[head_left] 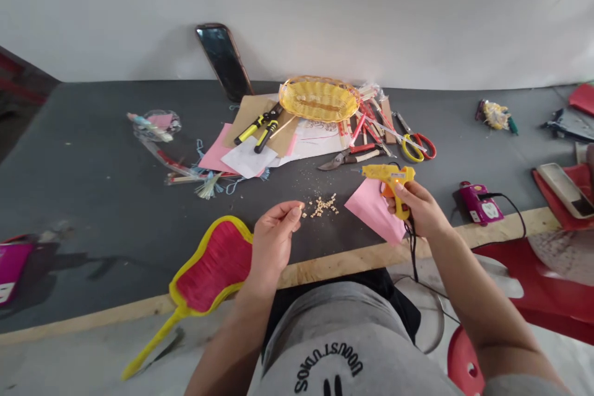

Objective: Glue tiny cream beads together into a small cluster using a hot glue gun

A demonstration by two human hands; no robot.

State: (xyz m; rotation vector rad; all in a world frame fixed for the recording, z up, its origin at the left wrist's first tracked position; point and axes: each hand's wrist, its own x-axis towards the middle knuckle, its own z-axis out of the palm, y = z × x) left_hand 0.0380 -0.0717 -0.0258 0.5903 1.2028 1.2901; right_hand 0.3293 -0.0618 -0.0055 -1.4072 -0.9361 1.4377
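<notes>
Between the thumb and fingertips of my left hand (277, 232) is a small pale piece (301, 205), like the bits in the little heap of pale wooden pieces (324, 205) just beside it. My right hand (420, 203) is wrapped round the handle of a yellow glue gun (388, 174), whose nozzle points left and whose small orange light is lit. Below the gun lies a sheet of pink paper (371, 209). A hand fan (213, 263) with a yellow rim and dark pink face rests near my left forearm, its handle sticking out past the table edge.
A wicker basket (319, 99) stands at the back among papers and wrapped sticks. Yellow-black pliers (260, 128), pruning shears (350, 156) and scissors (413, 143) lie in front. A phone (223, 62) leans on the wall. At right is a purple power socket (481, 203) with a cable.
</notes>
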